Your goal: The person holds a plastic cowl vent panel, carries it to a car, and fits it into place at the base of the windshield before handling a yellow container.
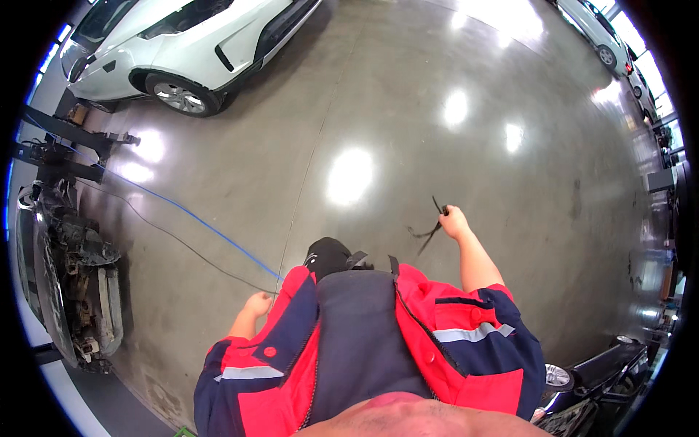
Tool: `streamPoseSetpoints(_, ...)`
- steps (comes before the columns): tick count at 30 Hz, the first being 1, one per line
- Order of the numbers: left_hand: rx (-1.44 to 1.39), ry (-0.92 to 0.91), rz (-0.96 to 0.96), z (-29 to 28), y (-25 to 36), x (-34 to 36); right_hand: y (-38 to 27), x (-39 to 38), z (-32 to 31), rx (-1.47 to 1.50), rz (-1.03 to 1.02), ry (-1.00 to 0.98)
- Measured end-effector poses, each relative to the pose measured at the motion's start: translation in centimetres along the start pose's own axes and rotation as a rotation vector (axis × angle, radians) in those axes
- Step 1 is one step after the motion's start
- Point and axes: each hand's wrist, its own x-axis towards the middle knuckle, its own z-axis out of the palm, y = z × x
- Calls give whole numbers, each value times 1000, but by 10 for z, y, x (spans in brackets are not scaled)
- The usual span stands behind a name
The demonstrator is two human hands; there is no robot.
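Observation:
My right hand point(454, 221) is held out in front and to the right, its fingers wrapped around a bunch of thin black strips point(432, 234). Their loose ends hang and curl below the fist, and one end sticks up above it; their exact kind is too small to tell. By my left hip hangs my left hand point(256, 303), fingers curled in, with nothing visible in it. A thin grey cable point(188, 246) and a blue hose point(211, 227) run along the floor close to that hand.
A white car point(240, 40) stands at the far left, near dark lift arms point(69, 135). Left of me is a stripped car front point(87, 291) with bare parts. A dark car point(597, 375) is at the lower right. More cars point(598, 36) stand far right.

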Motion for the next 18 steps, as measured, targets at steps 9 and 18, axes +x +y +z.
streamPoseSetpoints(9,374,-115,-11,-161,147,219,-20,186,-60,-115,341,23)
streamPoseSetpoints(18,266,228,513,-424,608,410,36,330,-100,20,799,130)
